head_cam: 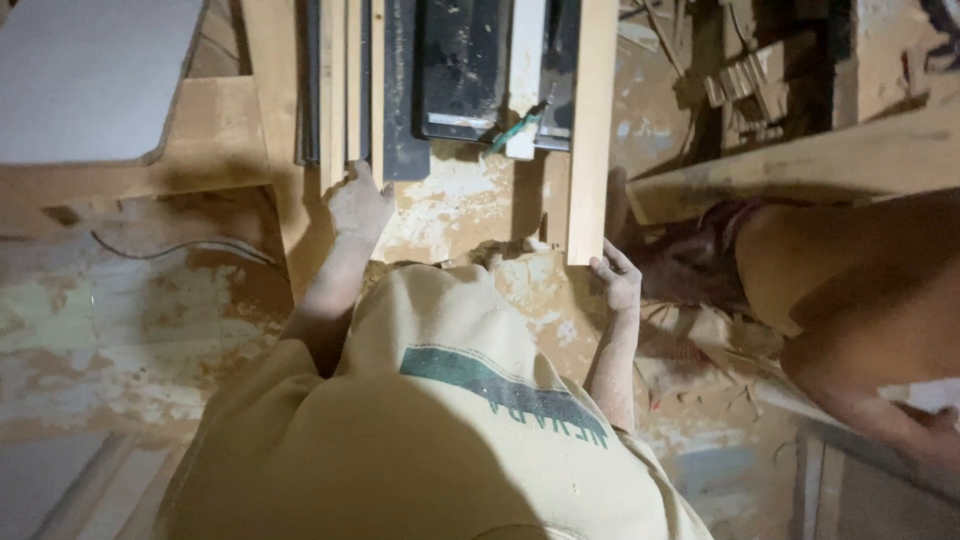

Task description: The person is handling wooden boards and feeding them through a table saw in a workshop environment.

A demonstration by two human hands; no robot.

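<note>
I look straight down over my tan shirt (440, 420) at a sawdust-covered floor. My left hand (357, 205) rests on the near ends of several thin wooden strips (340, 90) that stand among dark panels (465, 70); its fingers curl over the strip ends. My right hand (617, 280) grips the lower end of a long pale wooden plank (592, 130) that runs away from me.
A grey board (90, 75) lies at the top left on a wooden frame (215, 140). A thick wooden beam (800, 165) crosses the right side. Another person's bare leg (850, 290) stands close on the right. Wood scraps (745, 90) are piled at the top right.
</note>
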